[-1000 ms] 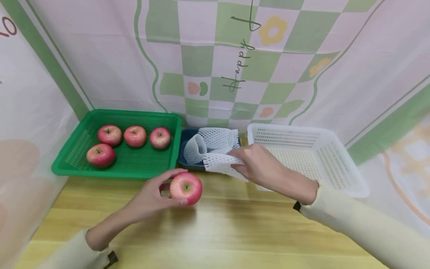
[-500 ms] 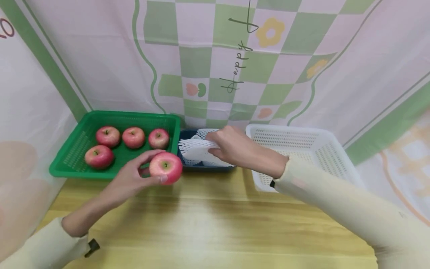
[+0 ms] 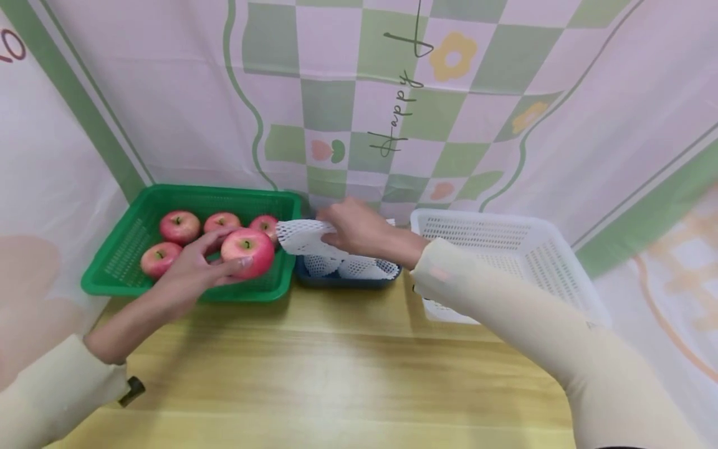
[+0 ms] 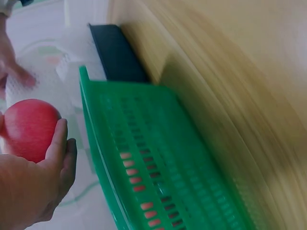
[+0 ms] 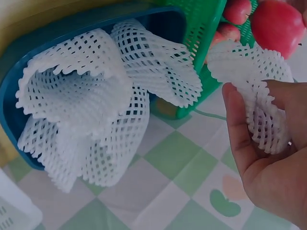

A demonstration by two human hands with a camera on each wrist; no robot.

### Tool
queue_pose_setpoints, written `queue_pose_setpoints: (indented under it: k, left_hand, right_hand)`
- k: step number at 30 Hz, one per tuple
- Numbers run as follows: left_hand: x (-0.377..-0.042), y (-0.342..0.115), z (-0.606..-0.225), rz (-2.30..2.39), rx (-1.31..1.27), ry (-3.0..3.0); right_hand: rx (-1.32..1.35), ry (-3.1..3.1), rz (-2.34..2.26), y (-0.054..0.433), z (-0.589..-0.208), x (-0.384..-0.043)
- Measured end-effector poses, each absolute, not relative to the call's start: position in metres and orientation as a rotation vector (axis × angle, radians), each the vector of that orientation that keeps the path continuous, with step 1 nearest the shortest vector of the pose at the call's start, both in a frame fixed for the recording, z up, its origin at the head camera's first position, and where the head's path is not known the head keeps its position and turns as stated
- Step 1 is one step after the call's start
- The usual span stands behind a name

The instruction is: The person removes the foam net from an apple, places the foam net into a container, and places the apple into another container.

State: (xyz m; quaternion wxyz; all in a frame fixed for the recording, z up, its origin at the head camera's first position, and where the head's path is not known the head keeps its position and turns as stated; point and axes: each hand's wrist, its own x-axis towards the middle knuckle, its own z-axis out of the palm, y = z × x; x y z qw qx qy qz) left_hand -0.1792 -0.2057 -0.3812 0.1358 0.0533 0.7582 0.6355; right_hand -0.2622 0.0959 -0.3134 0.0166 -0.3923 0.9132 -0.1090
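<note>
A red apple point(image 3: 250, 252) is gripped by my left hand point(image 3: 187, 274), held above the front of the green basket point(image 3: 185, 292). My right hand point(image 3: 359, 232) pinches a white foam fruit net point(image 3: 305, 237) over the dark blue tray point(image 3: 348, 282); the net's free end points left at the apple. The right wrist view shows the net point(image 5: 264, 110) bunched between thumb and fingers, with the apple point(image 5: 278, 26) just beyond its open end. Several more foam nets point(image 5: 76, 86) lie in the blue tray.
Several apples point(image 3: 179, 227) sit in the green basket. A white perforated basket point(image 3: 505, 231) stands on the right, partly behind my right sleeve. All stand on a wooden table point(image 3: 336, 374) before a printed cloth point(image 3: 331, 100).
My left hand has carried the apple left and back, from over the table to over the green basket. The right hand has moved the foam net left and back, above the blue tray.
</note>
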Motion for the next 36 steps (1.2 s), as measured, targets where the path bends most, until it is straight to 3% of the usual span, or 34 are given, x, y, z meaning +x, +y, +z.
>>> queue_pose_setpoints:
  k: [18,36]
  left_hand:
    - [-0.220,-0.250,-0.399,1.840,-0.039,2.230]
    - [-0.237,-0.269,-0.424,1.600,-0.078,2.339]
  right_hand:
    - [-1.105,2.855,-0.191,0.098,-0.345,-0.279]
    - [-1.087,2.866,0.298,0.094,-0.380,-0.289]
